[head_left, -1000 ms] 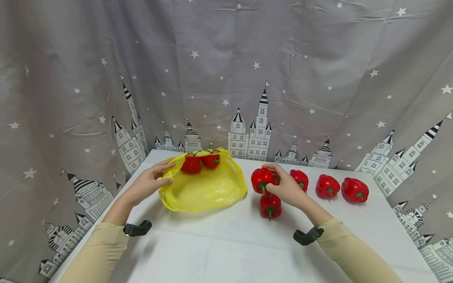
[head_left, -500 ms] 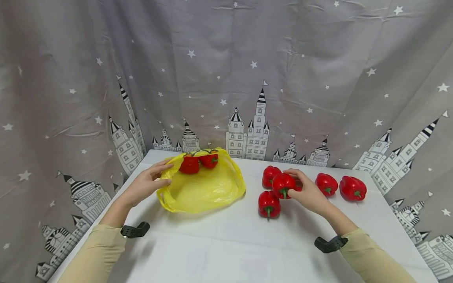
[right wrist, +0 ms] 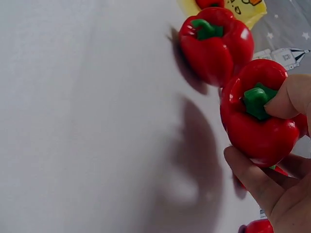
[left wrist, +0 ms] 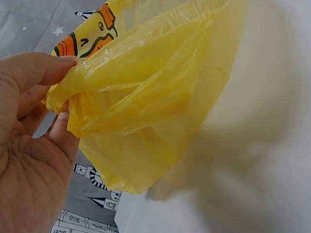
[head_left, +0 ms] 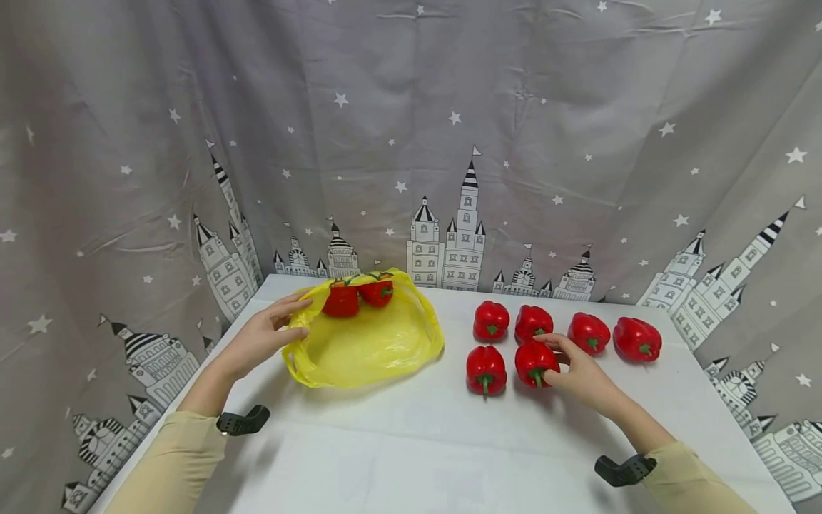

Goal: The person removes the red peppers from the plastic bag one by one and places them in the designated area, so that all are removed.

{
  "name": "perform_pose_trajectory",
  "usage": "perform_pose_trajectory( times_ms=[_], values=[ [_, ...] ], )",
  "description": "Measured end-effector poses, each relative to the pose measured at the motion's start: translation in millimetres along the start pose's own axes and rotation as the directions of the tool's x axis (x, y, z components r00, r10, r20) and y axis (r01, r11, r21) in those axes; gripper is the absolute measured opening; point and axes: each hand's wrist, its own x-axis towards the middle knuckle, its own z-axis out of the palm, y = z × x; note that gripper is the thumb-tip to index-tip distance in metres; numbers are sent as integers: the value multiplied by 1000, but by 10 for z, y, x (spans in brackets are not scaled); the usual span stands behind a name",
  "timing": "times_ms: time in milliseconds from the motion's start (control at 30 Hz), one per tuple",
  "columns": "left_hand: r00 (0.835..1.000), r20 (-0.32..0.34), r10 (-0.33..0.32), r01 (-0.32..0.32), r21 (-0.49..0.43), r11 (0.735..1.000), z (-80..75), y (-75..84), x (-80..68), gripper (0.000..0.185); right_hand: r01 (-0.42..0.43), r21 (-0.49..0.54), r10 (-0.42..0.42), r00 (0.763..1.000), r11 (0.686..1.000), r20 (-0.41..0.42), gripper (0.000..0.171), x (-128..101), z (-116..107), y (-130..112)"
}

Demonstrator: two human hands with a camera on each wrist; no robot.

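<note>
My left hand (head_left: 266, 335) (left wrist: 34, 126) pinches the left rim of a yellow plastic bag (head_left: 369, 339) (left wrist: 146, 102) that lies open on the white table (head_left: 411, 442). Two red peppers (head_left: 349, 296) sit at the bag's far edge. My right hand (head_left: 574, 368) (right wrist: 279, 160) grips a red pepper (head_left: 534, 362) (right wrist: 260, 116) low over the table, thumb and fingers around it. Another red pepper (head_left: 484, 368) (right wrist: 216, 43) lies just left of it. Behind them, a row of several red peppers (head_left: 565, 328) stands on the table.
A grey curtain (head_left: 411, 143) printed with stars and castles hangs behind and beside the table. Black wrist straps (head_left: 240, 421) sit on both forearms. Bare tabletop stretches across the front, toward me.
My right hand carried its pepper from beside the bag rightward and down, to the spot right of the front pepper. The left hand kept its hold on the bag.
</note>
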Motion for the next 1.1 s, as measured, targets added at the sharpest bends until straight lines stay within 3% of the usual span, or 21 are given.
perform_pose_trajectory(
  times_ms=[267,533,900,1100],
  values=[
    [1000,-1,7,-7,7,1000,-7,-5,-3,59,-40,11,40,999,999,15,68,-30,34,168],
    [1000,-3,7,-7,9,1000,-2,4,-23,60,-86,5,86,996,996,20,71,-46,59,162],
    [1000,-4,11,-11,40,999,-28,-287,85,58,-87,-9,87,996,996,22,75,-49,82,181],
    [1000,-11,6,-6,6,1000,-13,-133,31,59,-83,-12,83,996,996,24,76,-72,77,213]
  ],
)
